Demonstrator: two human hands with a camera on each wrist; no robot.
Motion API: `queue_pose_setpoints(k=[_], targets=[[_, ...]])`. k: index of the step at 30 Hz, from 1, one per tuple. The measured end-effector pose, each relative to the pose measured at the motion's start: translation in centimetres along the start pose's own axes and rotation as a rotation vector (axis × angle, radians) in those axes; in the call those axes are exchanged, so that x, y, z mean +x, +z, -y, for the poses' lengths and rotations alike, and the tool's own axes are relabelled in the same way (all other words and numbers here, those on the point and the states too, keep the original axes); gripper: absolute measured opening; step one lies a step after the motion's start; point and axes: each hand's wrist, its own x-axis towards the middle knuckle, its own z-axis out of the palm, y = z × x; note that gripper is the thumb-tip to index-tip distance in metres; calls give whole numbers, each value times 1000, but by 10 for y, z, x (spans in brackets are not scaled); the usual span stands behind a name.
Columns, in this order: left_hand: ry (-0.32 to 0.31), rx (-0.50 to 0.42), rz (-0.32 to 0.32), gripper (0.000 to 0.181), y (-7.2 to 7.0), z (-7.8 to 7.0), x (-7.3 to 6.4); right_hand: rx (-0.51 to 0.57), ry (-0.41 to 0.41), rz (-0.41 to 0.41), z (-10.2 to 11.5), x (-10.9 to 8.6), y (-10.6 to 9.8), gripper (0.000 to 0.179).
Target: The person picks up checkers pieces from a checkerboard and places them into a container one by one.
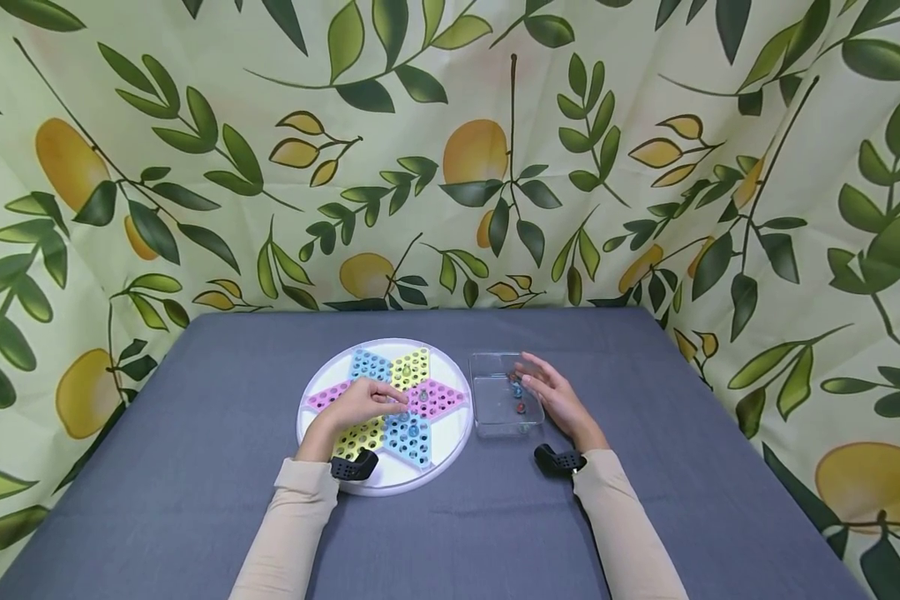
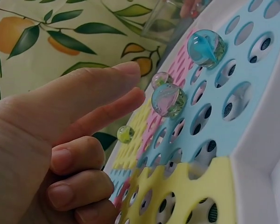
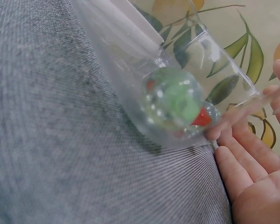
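A round white Chinese checkers board (image 1: 450, 437) with a pink, yellow and blue star lies on the table. Over its middle is my left hand (image 1: 358, 408), thumb and index finger extended, other fingers loosely curled, holding nothing visible. Near those fingertips a clear pinkish marble (image 2: 169, 100) sits on the blue section. A blue-swirled marble (image 2: 206, 48) and a yellow-green marble (image 2: 125, 134) also rest on the board. My right hand (image 1: 558, 402) is at the right side of a clear plastic box (image 1: 491, 432), its relaxed fingers (image 3: 242, 172) along the wall.
Inside the box lie several marbles, among them a green one (image 3: 177, 98) and a red one (image 1: 521, 408). The box stands just right of the board on the grey cloth-covered table (image 1: 217, 433). A leaf-and-fruit patterned curtain (image 1: 405, 208) hangs behind and along the sides.
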Motion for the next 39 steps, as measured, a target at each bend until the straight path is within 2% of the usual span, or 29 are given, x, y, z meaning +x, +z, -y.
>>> queue_pose_setpoints(k=[9, 17, 32, 39], targets=[[33, 43, 44, 29, -1, 0, -4, 11, -7, -3, 0, 0, 1, 59], [-5, 41, 69, 31, 2, 0, -6, 33, -33, 19, -3, -3, 1, 60], [24, 129, 27, 27, 3, 0, -4, 37, -51, 19, -1, 0, 1, 61], [16, 124, 12, 24, 3, 0, -4, 46, -50, 5, -1, 0, 2, 60]])
